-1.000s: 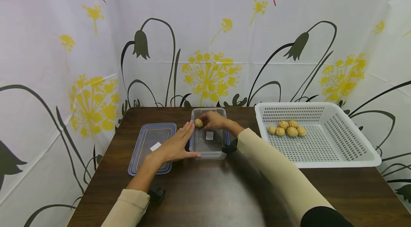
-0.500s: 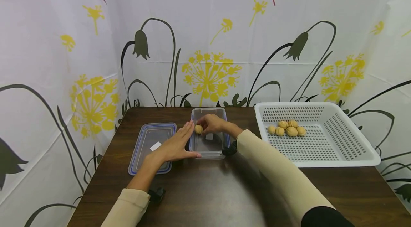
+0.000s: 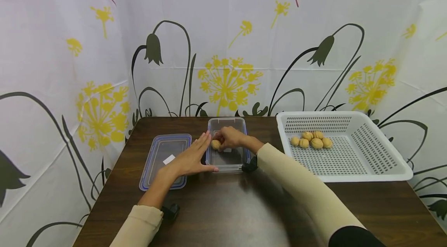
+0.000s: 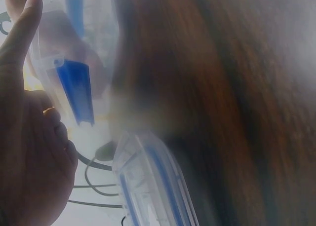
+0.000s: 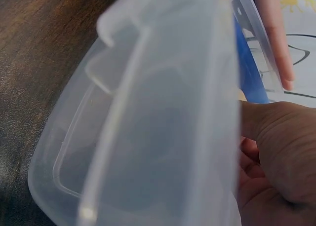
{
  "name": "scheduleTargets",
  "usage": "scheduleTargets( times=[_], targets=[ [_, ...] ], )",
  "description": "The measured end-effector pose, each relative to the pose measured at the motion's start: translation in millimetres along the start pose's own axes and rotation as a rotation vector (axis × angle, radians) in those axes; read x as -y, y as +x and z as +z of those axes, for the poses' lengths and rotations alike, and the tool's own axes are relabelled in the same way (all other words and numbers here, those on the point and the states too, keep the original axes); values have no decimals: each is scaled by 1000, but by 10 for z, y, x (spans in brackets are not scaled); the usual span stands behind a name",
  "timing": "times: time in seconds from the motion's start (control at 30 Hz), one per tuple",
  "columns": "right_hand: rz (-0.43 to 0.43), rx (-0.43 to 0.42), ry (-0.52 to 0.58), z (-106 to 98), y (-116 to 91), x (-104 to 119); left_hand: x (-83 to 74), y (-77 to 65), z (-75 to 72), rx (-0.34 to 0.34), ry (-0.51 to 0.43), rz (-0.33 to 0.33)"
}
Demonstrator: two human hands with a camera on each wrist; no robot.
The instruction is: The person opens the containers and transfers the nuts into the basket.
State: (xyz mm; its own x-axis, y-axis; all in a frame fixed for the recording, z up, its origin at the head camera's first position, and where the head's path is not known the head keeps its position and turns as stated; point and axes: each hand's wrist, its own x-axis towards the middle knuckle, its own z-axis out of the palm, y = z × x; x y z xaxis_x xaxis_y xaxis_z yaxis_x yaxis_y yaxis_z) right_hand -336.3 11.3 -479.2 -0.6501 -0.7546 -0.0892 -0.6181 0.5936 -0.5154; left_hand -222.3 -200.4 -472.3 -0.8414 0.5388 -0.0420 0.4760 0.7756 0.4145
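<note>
A clear plastic food container [image 3: 228, 168] stands at the table's centre in the head view. My right hand [image 3: 232, 137] reaches down into it and pinches a walnut [image 3: 215, 145] near the left wall. In the right wrist view the container's wall [image 5: 163, 112] partly covers the fingers, and the walnut is mostly hidden. My left hand [image 3: 190, 158] lies along the container's left side, fingers straight and thumb at the near left corner. Its palm also shows in the left wrist view, beside a blue locking clip [image 4: 76, 90].
Left of the container lies a clear lid [image 3: 153, 171] with a blue seal and a white label, partly beneath the left forearm. A white perforated basket [image 3: 366, 161] with several walnuts [image 3: 317, 144] stands at the right. Behind the dark wooden table [image 3: 223, 208] hangs a flowered curtain.
My right hand has lowered the walnut inside the container and brought it slightly nearer to me. The left hand has stayed in place.
</note>
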Motion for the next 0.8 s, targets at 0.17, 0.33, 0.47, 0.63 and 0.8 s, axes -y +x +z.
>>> scheduleTargets(
  times=[0.17,0.33,0.47,0.63,0.8],
  targets=[
    [-12,6,-8,15,-14,-2,-16,-5,6,6,-6,-1],
    [-17,17,-25,12,-32,-6,-9,4,24,9,-4,-1],
    [-52,39,-46,-28,-57,13,-4,6,27,8,-6,0],
    [-99,80,-43,-121,-112,50,6,2,24,6,-10,-2],
    [-130,123,-28,-242,-171,78,-12,-4,0,5,-11,-5]
  ],
)
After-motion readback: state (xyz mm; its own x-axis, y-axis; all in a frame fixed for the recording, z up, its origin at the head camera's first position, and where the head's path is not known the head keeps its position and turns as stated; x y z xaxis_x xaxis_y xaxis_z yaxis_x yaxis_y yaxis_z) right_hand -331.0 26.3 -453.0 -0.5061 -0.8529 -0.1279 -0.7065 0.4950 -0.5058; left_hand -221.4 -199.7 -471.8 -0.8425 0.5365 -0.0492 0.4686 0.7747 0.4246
